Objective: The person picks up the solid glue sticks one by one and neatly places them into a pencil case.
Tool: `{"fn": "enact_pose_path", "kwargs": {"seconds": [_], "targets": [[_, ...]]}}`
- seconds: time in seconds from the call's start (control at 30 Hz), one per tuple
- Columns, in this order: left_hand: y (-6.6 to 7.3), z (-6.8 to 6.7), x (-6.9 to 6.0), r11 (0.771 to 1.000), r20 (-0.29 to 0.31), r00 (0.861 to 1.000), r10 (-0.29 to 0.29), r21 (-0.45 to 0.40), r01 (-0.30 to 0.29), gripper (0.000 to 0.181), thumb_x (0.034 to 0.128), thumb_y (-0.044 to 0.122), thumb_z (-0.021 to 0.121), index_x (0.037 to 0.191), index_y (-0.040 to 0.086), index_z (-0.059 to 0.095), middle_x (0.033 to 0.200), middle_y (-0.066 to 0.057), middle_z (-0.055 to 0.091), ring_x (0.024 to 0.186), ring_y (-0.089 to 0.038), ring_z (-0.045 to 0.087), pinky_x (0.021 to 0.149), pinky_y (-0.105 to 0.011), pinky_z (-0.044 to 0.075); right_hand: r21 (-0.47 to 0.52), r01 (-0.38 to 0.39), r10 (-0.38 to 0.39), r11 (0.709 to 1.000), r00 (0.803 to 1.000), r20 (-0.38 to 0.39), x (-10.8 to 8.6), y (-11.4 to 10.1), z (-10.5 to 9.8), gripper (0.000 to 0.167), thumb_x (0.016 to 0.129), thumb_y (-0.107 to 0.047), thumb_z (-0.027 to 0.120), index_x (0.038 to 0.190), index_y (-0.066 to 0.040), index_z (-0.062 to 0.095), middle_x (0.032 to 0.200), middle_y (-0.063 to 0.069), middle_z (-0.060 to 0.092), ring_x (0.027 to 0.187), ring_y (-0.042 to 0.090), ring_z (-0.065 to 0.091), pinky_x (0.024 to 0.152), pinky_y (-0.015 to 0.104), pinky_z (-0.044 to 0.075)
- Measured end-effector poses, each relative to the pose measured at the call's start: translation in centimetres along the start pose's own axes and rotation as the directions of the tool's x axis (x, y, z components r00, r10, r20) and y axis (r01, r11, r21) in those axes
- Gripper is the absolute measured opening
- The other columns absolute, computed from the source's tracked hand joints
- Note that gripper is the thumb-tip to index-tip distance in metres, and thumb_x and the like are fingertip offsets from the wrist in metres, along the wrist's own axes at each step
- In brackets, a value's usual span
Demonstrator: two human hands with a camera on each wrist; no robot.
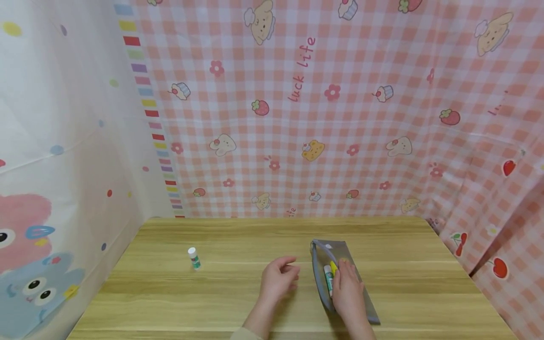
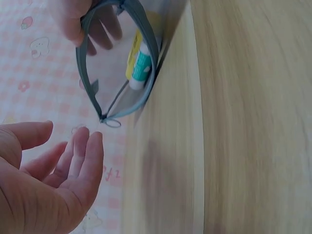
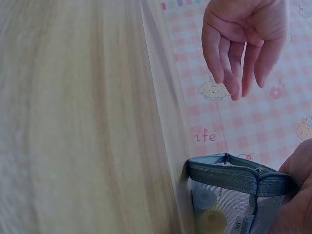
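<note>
A grey mesh zip pouch (image 1: pixel 340 248) lies on the table with its zipped mouth spread apart. My right hand (image 1: pixel 349 290) grips one side of the mouth; in the left wrist view its fingers reach inside the rim. Within the pouch are a white-and-green glue stick (image 2: pixel 142 69) and a yellow stick-shaped item (image 2: pixel 133 58), whose kind I cannot tell. Left of the pouch, my left hand (image 1: pixel 277 278) hovers with loosely bent fingers, touching nothing. Another glue stick (image 1: pixel 193 258), white-capped with a green label, stands on the table farther left.
The wooden table (image 1: pixel 238 236) reaches back to a pink checked cloth (image 1: pixel 272 127) hanging behind it. A white patterned cloth (image 1: pixel 85 141) hangs along the left side. More pink cloth hangs on the right.
</note>
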State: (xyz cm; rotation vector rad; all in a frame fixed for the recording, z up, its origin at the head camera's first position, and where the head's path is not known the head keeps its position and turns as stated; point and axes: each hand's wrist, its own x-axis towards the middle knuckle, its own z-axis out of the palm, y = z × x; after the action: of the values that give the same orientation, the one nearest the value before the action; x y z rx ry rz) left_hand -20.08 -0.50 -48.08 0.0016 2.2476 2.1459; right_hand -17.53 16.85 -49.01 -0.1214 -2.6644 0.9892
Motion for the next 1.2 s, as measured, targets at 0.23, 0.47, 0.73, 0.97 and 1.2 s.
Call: {"fn": "enact_pose_path", "kwargs": {"seconds": [0.23,0.47,0.73,0.97,1.2], "targets": [[0.0,-1.6,0.0,0.987,-0.043,0.994,0.105,0.13,-0.099,0.03,0.0859,0.002,0.071,0.115,-0.006,0.067,0.084,-0.01,0.071,0.071,-0.018,0.067,0.064,-0.037,0.06,0.001,0.005,-0.005,1.0,1.0,-0.008,0.0,0.0,0.0,0.038,0.102,-0.004,0.043,0.133,0.017,0.048,0.139,0.039,0.041,0.132,0.056,0.034,0.098,0.081,0.024],[0.1,-3.2,-0.1,0.949,-0.099,0.975,0.201,0.265,-0.169,0.028,0.0847,0.005,0.073,0.112,-0.003,0.07,0.083,-0.008,0.073,0.073,-0.017,0.068,0.072,-0.031,0.056,-0.007,0.006,-0.006,1.0,1.0,0.0,0.0,0.1,0.0,0.039,0.102,-0.005,0.042,0.133,0.018,0.047,0.139,0.04,0.041,0.131,0.057,0.034,0.097,0.081,0.024],[-0.2,-5.1,0.2,0.948,-0.145,0.97,0.195,0.282,-0.148,0.028,0.0865,0.006,0.072,0.113,-0.003,0.07,0.085,-0.009,0.073,0.075,-0.019,0.069,0.07,-0.029,0.054,-0.005,0.006,-0.006,1.0,1.0,0.002,0.0,0.2,0.1,0.039,0.102,-0.005,0.041,0.133,0.018,0.047,0.139,0.04,0.041,0.131,0.057,0.034,0.096,0.082,0.023],[-0.3,-6.7,0.0,0.928,-0.195,0.954,0.228,0.339,-0.153,0.027,0.0862,0.005,0.073,0.112,-0.003,0.07,0.085,-0.008,0.072,0.076,-0.019,0.067,0.068,-0.028,0.055,0.004,-0.011,0.011,1.0,1.0,0.006,0.0,0.2,0.0,0.04,0.103,-0.006,0.04,0.134,0.018,0.046,0.14,0.039,0.04,0.133,0.056,0.032,0.099,0.081,0.021],[-0.2,-8.1,-0.1,0.902,-0.219,0.941,0.259,0.403,-0.155,0.026,0.0869,0.005,0.072,0.112,-0.003,0.07,0.085,-0.006,0.072,0.077,-0.019,0.067,0.07,-0.031,0.055,0.0,-0.02,0.02,1.0,1.0,0.016,0.1,0.1,0.1,0.04,0.102,-0.005,0.04,0.135,0.018,0.046,0.141,0.04,0.038,0.133,0.057,0.032,0.098,0.081,0.021]]}}
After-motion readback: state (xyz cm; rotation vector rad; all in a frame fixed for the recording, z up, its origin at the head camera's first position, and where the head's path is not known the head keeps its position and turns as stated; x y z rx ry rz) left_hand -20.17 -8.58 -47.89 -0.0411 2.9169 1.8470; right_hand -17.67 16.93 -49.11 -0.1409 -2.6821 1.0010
